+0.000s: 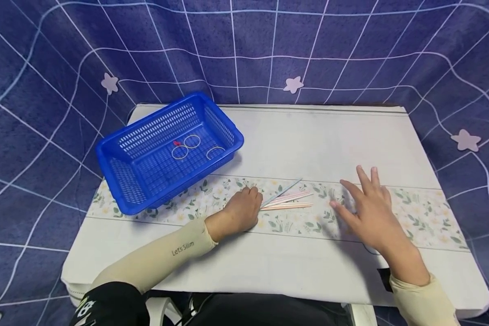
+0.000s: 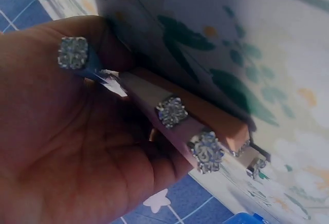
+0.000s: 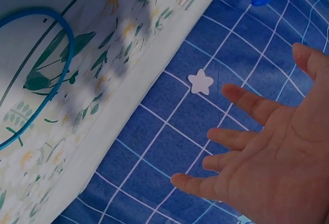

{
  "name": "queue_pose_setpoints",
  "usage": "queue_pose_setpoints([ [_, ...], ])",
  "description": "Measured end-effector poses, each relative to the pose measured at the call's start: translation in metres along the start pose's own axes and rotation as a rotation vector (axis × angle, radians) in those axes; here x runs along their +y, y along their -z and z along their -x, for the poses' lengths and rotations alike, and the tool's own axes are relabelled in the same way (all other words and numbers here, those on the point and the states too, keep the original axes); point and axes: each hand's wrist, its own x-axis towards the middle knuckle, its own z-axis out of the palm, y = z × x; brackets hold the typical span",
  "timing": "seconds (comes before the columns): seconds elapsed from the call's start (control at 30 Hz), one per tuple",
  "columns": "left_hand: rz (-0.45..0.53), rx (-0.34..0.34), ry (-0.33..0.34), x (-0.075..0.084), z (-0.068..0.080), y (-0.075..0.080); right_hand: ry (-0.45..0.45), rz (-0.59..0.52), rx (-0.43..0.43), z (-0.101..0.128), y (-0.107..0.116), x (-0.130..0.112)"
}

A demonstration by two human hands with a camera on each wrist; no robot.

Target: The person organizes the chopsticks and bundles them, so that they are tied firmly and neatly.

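Note:
In the head view my left hand [image 1: 242,209] curls over the near ends of several pastel chopsticks [image 1: 287,206] lying on the table's floral strip. A blue chopstick [image 1: 286,189] angles away from the pink, white and orange ones. The left wrist view shows their square, silver-patterned ends; the blue one [image 2: 87,63] passes between thumb and palm of my left hand [image 2: 77,147], and the others [image 2: 180,121] lie together by the fingers. My right hand [image 1: 372,215] hovers to the right with fingers spread and nothing held; its palm [image 3: 277,157] shows in the right wrist view.
A blue plastic basket [image 1: 169,192] stands at the table's left, holding several thin yellow rings [image 1: 192,141] and a small red item [image 1: 177,143]. The white table [image 1: 309,140] meets a blue grid-patterned curtain [image 1: 252,36] at the back. A blue loop [image 3: 66,72] crosses the right wrist view.

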Motion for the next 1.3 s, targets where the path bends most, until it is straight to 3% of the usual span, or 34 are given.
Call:
queue_pose_setpoints([
  [0.3,0.108,-0.023,0.039,0.007,0.002,0.005,-0.014,-0.036,-0.008,0.004,-0.001,-0.002],
  [0.53,0.005,0.024,-0.014,0.003,0.006,0.003,-0.024,-0.051,0.004,0.007,-0.002,0.000],
  [0.67,0.031,0.073,-0.031,0.000,0.007,-0.004,-0.030,-0.069,-0.003,0.008,-0.004,0.000],
  [0.87,0.068,0.140,-0.085,-0.003,0.006,-0.010,-0.072,-0.140,-0.166,0.008,-0.011,-0.003],
  [0.97,0.142,0.126,-0.136,-0.004,0.006,-0.004,-0.097,-0.194,-0.227,0.005,-0.018,-0.005],
  [1.07,0.200,0.116,-0.195,-0.003,0.006,0.006,-0.107,-0.270,-0.208,0.000,-0.023,-0.007],
  [1.2,0.187,0.159,-0.263,0.000,0.007,0.023,-0.118,-0.491,-0.183,-0.008,-0.025,-0.017],
  [1.3,0.152,0.203,-0.269,0.002,0.004,0.033,-0.191,-0.622,-0.151,-0.016,-0.026,-0.034],
])
